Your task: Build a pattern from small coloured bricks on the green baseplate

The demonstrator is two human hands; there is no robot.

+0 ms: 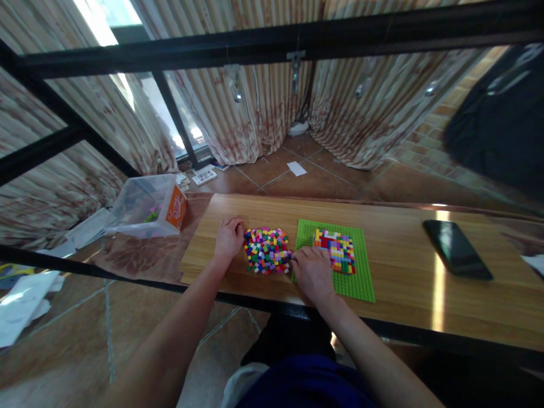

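While the bare right hand [313,272] bends its fingers at the right edge of a loose pile of small multicoloured plastic bricks [267,251], whether it pinches one cannot be told.

The bare left hand [230,236] lies loosely curled at the pile's left edge, its grasp equally unclear; the pile sits between both hands on the pale wood-grain tabletop [395,255]. Each brick should prove light, stiff, slick and hardly fragile, best pinched by opposite sides; the flat multicoloured brick panel [342,249] on the square green studded baseplate [364,277] looks firmer. Farther out, the clear plastic bin [159,229] wears an orange label [175,208] with pale lettering too blurred to read; the black glossy phone [457,249] shows no legible brand.
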